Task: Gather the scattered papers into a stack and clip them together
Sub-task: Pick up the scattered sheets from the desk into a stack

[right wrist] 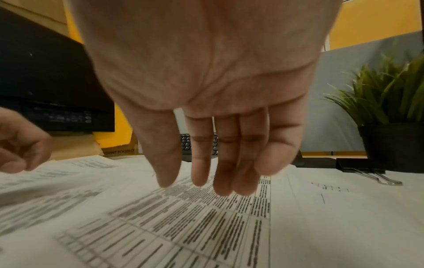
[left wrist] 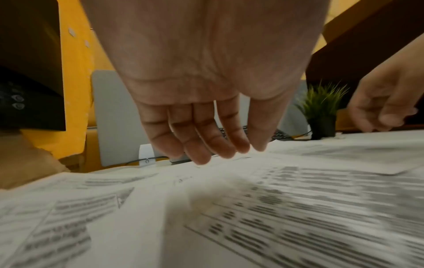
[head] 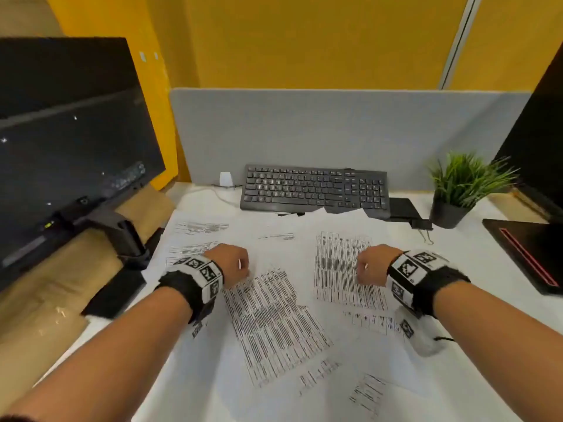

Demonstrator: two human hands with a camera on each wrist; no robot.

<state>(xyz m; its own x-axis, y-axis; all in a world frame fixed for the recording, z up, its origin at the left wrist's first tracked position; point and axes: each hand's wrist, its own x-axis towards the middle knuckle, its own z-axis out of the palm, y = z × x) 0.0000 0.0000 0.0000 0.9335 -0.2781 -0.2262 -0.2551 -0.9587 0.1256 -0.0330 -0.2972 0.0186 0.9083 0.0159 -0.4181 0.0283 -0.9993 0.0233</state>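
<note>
Several printed papers (head: 274,324) lie scattered and overlapping across the white desk, also seen close up as papers (left wrist: 275,208) and papers (right wrist: 183,226). My left hand (head: 231,264) hovers palm down over the left sheets, fingers (left wrist: 206,145) loosely extended and holding nothing. My right hand (head: 373,264) hovers the same way over a densely printed sheet, its fingers (right wrist: 224,172) relaxed and just above the paper. A black binder clip (head: 422,226) with silver handles lies at the back right, beyond the papers; in the right wrist view the binder clip (right wrist: 367,174) sits right of my fingers.
A black keyboard (head: 313,190) stands behind the papers against a grey divider (head: 335,126). A potted plant (head: 457,190) is at the back right, a dark laptop (head: 530,251) at the right edge, a monitor (head: 67,141) on the left.
</note>
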